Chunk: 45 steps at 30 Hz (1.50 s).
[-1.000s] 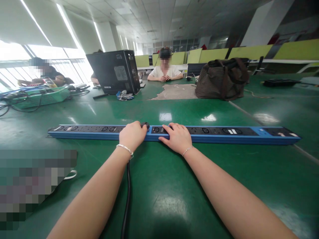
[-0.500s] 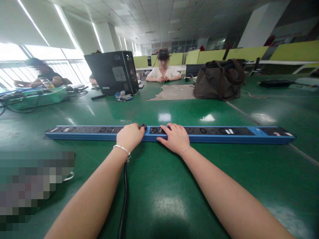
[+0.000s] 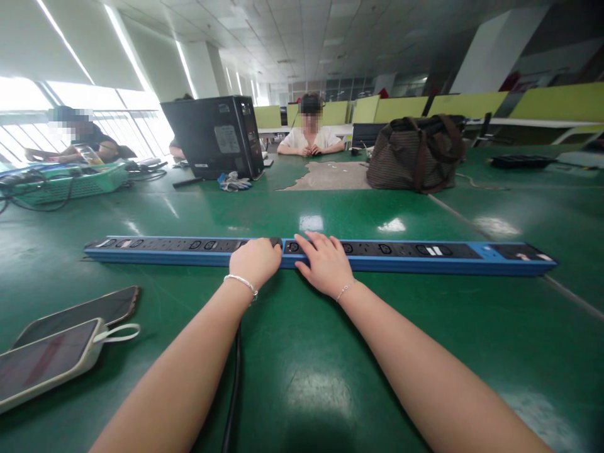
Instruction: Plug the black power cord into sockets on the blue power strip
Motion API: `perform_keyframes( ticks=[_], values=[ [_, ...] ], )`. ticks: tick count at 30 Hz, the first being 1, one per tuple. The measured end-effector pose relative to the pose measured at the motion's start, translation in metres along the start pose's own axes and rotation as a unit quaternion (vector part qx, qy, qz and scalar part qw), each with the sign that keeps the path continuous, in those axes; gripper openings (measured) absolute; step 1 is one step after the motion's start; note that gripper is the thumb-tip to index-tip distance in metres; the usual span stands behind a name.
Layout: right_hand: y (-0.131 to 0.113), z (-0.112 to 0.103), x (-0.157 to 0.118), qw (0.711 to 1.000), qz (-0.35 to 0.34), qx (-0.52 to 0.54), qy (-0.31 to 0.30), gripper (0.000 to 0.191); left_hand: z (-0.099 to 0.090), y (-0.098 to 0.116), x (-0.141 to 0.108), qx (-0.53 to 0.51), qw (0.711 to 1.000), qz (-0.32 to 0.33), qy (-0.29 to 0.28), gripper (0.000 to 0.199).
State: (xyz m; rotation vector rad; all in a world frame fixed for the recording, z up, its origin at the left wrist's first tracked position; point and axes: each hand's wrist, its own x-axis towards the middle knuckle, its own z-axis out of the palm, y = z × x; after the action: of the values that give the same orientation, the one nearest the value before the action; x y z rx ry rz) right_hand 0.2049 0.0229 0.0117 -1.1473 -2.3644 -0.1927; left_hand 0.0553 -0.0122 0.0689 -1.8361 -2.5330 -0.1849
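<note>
A long blue power strip (image 3: 415, 264) with black sockets along its top lies crosswise on the green table. My left hand (image 3: 255, 261) is closed around a black plug (image 3: 276, 241), held at the strip near its middle; my fingers hide most of the plug, and I cannot tell whether it sits in a socket. From under that wrist a black power cord (image 3: 236, 384) runs down toward me. My right hand (image 3: 324, 261) rests on the strip just right of the plug, fingers spread over the sockets.
Two phones (image 3: 51, 355) lie at the left. Farther back are a green basket (image 3: 89, 182) with cables, a black computer case (image 3: 212, 138), gloves (image 3: 234, 182) and a brown bag (image 3: 410, 154). A person (image 3: 310, 135) sits across the table, another (image 3: 87, 138) at far left.
My left hand has shifted slightly right along the strip with the plug. My right hand has moved a little left, so the two hands are closer together.
</note>
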Motion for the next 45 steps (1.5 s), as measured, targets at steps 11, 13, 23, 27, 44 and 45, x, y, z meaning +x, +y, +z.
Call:
perform_keyframes(
  ticks=[11,13,23,27,44,45],
  values=[
    [-0.04,0.006,0.015,0.995,-0.062,0.081,0.011,0.051,-0.006,-0.027,0.007,-0.028,0.979,0.179,-0.093,0.043],
    [-0.044,0.005,0.02,0.995,-0.064,0.066,0.033,0.045,-0.012,-0.04,0.012,-0.041,0.969,0.208,-0.127,0.045],
    [-0.056,0.007,0.035,0.999,-0.013,0.02,0.036,0.026,0.023,-0.078,0.039,-0.182,0.963,0.165,0.109,0.038],
    [-0.056,0.009,0.031,0.999,-0.011,0.03,0.03,0.028,0.043,-0.069,0.036,-0.111,0.965,0.194,0.138,0.036],
    [-0.058,0.019,0.03,0.995,0.046,0.075,0.041,0.031,0.046,-0.059,0.024,-0.083,0.969,0.165,0.165,0.036],
    [-0.057,0.021,0.03,0.994,0.042,0.084,0.047,0.032,0.046,-0.06,0.024,-0.085,0.968,0.17,0.167,0.036]
  ],
)
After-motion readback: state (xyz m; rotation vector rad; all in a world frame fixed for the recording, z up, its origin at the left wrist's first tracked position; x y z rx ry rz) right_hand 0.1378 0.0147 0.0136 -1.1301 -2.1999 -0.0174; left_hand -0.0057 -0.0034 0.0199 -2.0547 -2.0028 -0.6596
